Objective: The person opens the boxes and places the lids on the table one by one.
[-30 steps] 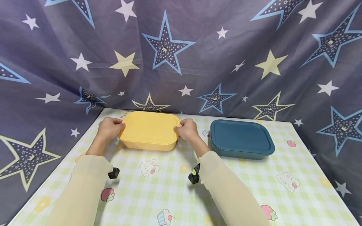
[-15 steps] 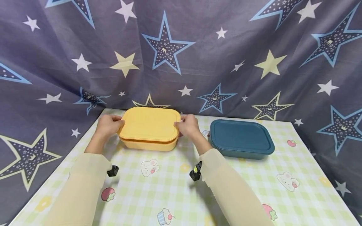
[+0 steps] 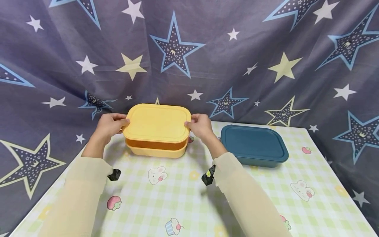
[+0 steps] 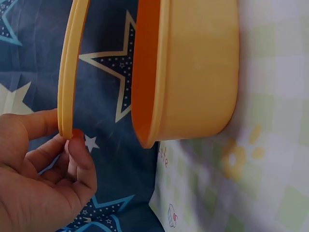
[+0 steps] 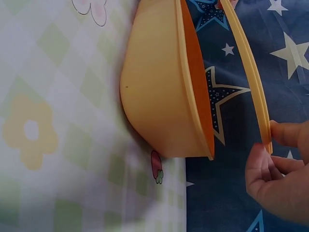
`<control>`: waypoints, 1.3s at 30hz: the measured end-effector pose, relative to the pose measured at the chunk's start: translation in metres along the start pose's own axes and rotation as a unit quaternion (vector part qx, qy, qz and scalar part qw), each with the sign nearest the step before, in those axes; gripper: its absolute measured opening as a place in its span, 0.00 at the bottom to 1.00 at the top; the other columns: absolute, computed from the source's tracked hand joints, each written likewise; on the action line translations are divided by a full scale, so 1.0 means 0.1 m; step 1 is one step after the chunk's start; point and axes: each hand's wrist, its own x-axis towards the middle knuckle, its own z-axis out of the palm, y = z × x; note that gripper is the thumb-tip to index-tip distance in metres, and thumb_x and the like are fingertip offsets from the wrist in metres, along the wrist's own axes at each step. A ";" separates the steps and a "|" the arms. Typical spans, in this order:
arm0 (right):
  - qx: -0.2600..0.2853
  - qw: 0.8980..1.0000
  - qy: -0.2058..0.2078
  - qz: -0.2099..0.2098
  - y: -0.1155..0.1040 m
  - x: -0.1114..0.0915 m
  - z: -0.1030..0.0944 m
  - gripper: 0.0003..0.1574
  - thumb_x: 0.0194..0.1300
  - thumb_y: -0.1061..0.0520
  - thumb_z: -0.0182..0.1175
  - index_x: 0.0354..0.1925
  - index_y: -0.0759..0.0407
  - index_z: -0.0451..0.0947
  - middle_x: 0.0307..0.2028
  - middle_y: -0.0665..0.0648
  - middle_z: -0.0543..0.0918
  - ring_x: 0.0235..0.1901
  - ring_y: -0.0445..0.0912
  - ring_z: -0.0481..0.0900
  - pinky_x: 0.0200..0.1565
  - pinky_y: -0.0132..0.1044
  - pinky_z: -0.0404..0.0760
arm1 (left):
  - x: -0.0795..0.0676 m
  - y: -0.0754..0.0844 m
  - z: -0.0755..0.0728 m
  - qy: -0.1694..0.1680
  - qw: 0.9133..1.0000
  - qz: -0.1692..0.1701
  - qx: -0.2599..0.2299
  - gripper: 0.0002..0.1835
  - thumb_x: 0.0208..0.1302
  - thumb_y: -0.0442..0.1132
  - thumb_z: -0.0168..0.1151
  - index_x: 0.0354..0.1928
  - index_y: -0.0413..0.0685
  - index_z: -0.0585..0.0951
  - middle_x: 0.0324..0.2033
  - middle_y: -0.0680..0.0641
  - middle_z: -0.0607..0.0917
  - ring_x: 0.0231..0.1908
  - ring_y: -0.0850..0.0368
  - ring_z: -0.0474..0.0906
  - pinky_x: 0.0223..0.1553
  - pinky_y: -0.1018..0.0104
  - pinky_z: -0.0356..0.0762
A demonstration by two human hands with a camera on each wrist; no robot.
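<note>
A yellow lid [image 3: 157,122] hangs in the air over the yellow food container [image 3: 155,152], with a gap between them in both wrist views. My left hand [image 3: 110,126] pinches its left edge, thumb on top and fingers below. At the opposite edge my right hand [image 3: 201,126] holds it the same way. The container stands on the table, its orange-tinted inner wall showing below the lid's front edge. In the left wrist view the lid's edge [image 4: 67,87] is between my thumb and fingertips. The container's floor is hidden.
To the right stands a dark blue container with its lid on [image 3: 254,144]. A green checked cloth [image 3: 183,204] with printed pictures covers the table. Behind it hangs a dark curtain [image 3: 189,59] with stars, close to the table's back edge.
Both hands have raised the yellow lid up and slightly back, off the container's rim. The opening between lid and container has widened. The blue container has stayed put.
</note>
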 end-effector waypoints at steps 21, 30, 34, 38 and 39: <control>0.121 0.992 -0.011 -0.041 0.05 0.04 -0.12 0.20 0.67 0.69 0.65 0.57 0.71 0.80 0.38 0.60 0.81 0.37 0.46 0.80 0.50 0.47 0.87 | 0.00 0.00 -0.11 -0.062 0.997 0.019 -0.052 0.25 0.76 0.38 0.60 0.67 0.31 0.70 0.55 0.38 0.78 0.39 0.65 0.83 0.52 0.54 0.85; 0.104 0.991 -0.001 -0.084 0.06 0.02 -0.13 0.11 0.68 0.68 0.66 0.49 0.68 0.81 0.37 0.60 0.82 0.35 0.46 0.80 0.44 0.43 0.88 | 0.00 -0.04 -0.18 -0.065 0.994 0.051 -0.071 0.21 0.74 0.34 0.62 0.61 0.30 0.70 0.48 0.43 0.76 0.40 0.62 0.82 0.51 0.56 0.86; 0.081 0.990 0.002 -0.119 0.07 0.01 -0.15 0.09 0.68 0.66 0.66 0.46 0.66 0.81 0.37 0.59 0.82 0.35 0.47 0.80 0.38 0.35 0.84 | -0.01 -0.06 -0.21 -0.065 0.992 0.068 -0.084 0.19 0.73 0.33 0.62 0.59 0.31 0.71 0.46 0.45 0.76 0.42 0.61 0.82 0.53 0.55 0.84; 0.049 0.988 -0.006 -0.145 0.10 0.00 -0.18 0.07 0.68 0.64 0.67 0.44 0.63 0.80 0.38 0.59 0.83 0.38 0.49 0.81 0.42 0.37 0.84 | -0.03 -0.07 -0.22 -0.057 0.990 0.082 -0.096 0.17 0.73 0.32 0.62 0.58 0.31 0.72 0.44 0.48 0.78 0.42 0.60 0.82 0.54 0.56 0.84; 0.039 0.987 -0.009 -0.157 0.11 0.00 -0.19 0.07 0.68 0.64 0.67 0.43 0.63 0.80 0.38 0.59 0.83 0.39 0.50 0.82 0.44 0.38 0.84 | -0.03 -0.07 -0.23 -0.054 0.990 0.085 -0.098 0.17 0.73 0.32 0.63 0.57 0.31 0.73 0.43 0.48 0.79 0.42 0.59 0.83 0.53 0.56 0.85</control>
